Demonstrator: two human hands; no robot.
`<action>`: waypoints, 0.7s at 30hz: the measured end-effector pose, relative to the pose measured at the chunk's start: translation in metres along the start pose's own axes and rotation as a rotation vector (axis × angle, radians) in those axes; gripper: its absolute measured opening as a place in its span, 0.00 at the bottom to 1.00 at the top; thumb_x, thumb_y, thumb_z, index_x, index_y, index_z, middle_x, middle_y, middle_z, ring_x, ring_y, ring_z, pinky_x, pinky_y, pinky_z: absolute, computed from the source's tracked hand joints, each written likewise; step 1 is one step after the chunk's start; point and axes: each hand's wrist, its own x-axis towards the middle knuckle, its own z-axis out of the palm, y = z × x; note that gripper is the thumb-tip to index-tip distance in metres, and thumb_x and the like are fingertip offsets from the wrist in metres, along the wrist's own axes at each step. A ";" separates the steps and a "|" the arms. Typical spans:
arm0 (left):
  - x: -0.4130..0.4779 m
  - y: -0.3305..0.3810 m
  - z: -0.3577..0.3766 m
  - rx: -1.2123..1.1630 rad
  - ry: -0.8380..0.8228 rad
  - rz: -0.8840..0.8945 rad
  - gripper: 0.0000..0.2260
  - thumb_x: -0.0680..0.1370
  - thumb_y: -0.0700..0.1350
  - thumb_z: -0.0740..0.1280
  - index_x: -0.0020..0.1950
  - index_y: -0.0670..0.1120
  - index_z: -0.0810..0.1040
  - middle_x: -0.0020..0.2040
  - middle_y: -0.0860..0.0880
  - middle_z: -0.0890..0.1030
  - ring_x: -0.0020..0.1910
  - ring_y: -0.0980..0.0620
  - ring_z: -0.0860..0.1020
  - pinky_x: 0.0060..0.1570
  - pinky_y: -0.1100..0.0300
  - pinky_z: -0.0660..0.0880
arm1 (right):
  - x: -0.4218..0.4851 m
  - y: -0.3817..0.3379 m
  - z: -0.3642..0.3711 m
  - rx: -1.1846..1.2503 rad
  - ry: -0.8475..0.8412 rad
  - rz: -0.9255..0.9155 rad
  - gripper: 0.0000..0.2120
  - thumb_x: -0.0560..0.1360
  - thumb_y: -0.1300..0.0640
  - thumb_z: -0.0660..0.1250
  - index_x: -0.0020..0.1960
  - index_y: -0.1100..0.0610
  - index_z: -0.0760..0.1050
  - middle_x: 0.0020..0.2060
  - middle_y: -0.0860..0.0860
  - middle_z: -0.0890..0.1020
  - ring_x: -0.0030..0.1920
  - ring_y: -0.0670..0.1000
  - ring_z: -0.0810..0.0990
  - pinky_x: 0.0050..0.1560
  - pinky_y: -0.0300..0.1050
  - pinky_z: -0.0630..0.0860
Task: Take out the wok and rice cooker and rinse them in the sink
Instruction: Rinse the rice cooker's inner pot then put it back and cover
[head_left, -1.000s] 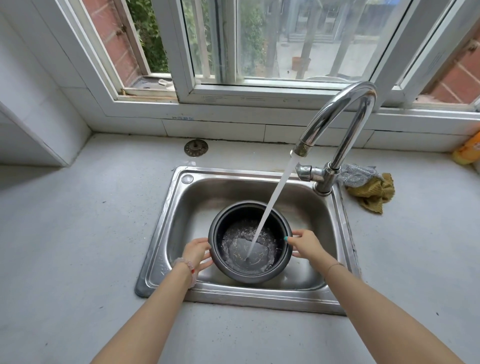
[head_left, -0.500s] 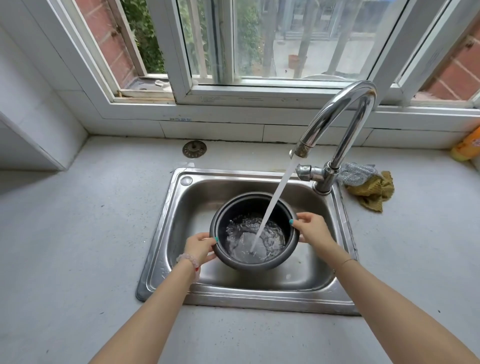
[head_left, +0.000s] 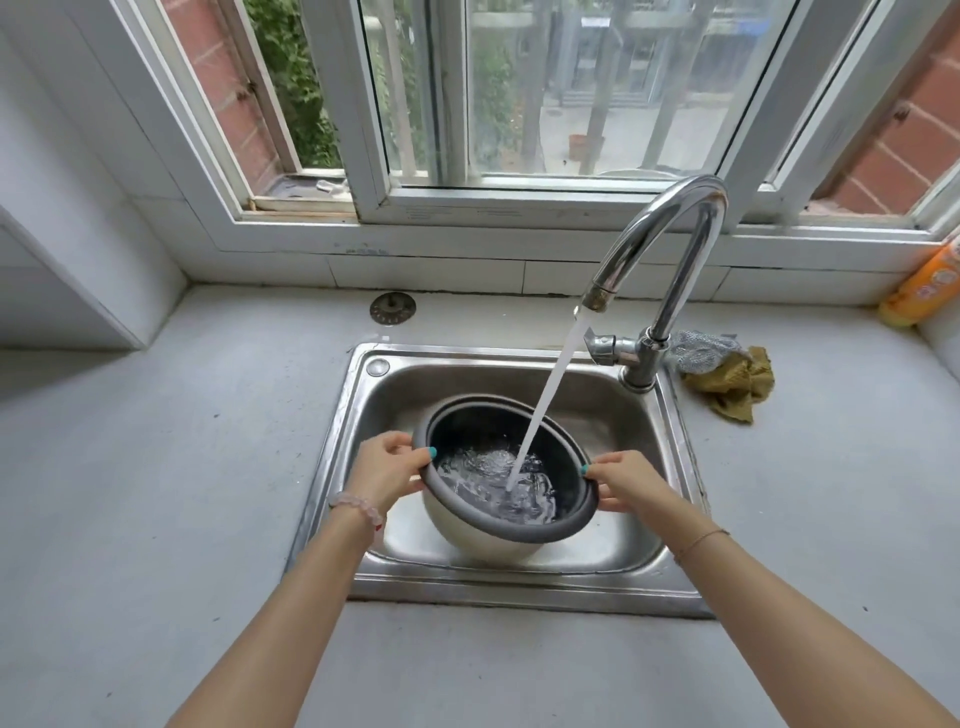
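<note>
A: Head view. What has changed since a second ago?

B: The rice cooker pot (head_left: 480, 423) was sitting level and low in the sink (head_left: 519, 592). It is now raised and held at a slant, so its pale outer wall shows below the near rim. I cannot tell whether its base touches the sink floor. There is more water inside, churning toward the near side.

A: Hands?

B: The left hand (head_left: 387, 470) grasps the left rim with the thumb hooked over the inner edge. The right hand (head_left: 628, 486) grasps the right rim the same way. A second ago both lay lower, against the pot's sides.

A: Water?

B: As before, the stream (head_left: 550, 395) runs from the tap (head_left: 670, 228) and lands inside the pot, right of centre.

A: Count.

B: One pot, one sink, one tap, one stream, two hands. On the counter (head_left: 156, 467):
- one yellow cloth (head_left: 732, 387), just right of the tap base
- one grey mesh scourer (head_left: 698, 351), touching the cloth
- one round metal strainer (head_left: 392, 308), behind the sink
- one orange bottle (head_left: 924, 288), at the far right by the window sill

Each wrist carries one bracelet: beaded on the left (head_left: 358, 506), thin on the right (head_left: 701, 538).
</note>
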 end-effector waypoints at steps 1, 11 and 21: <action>0.000 0.001 -0.001 0.010 0.002 0.022 0.06 0.75 0.32 0.67 0.50 0.38 0.75 0.40 0.46 0.76 0.40 0.50 0.78 0.36 0.61 0.78 | -0.003 0.001 0.001 0.019 -0.005 -0.019 0.02 0.76 0.67 0.64 0.46 0.63 0.75 0.35 0.57 0.79 0.29 0.49 0.79 0.29 0.38 0.79; 0.000 -0.021 0.025 -0.065 -0.070 -0.106 0.07 0.75 0.29 0.64 0.50 0.38 0.76 0.38 0.43 0.78 0.34 0.51 0.78 0.27 0.66 0.78 | -0.043 -0.030 -0.024 -0.027 0.234 -0.421 0.10 0.74 0.61 0.69 0.54 0.55 0.76 0.38 0.50 0.79 0.42 0.51 0.81 0.40 0.45 0.78; -0.008 -0.035 0.019 -0.010 -0.207 -0.325 0.06 0.75 0.32 0.63 0.39 0.39 0.72 0.33 0.44 0.74 0.26 0.52 0.73 0.25 0.66 0.75 | -0.049 -0.052 -0.037 -0.099 0.132 -0.170 0.15 0.74 0.64 0.69 0.52 0.78 0.74 0.39 0.66 0.76 0.39 0.53 0.76 0.30 0.34 0.78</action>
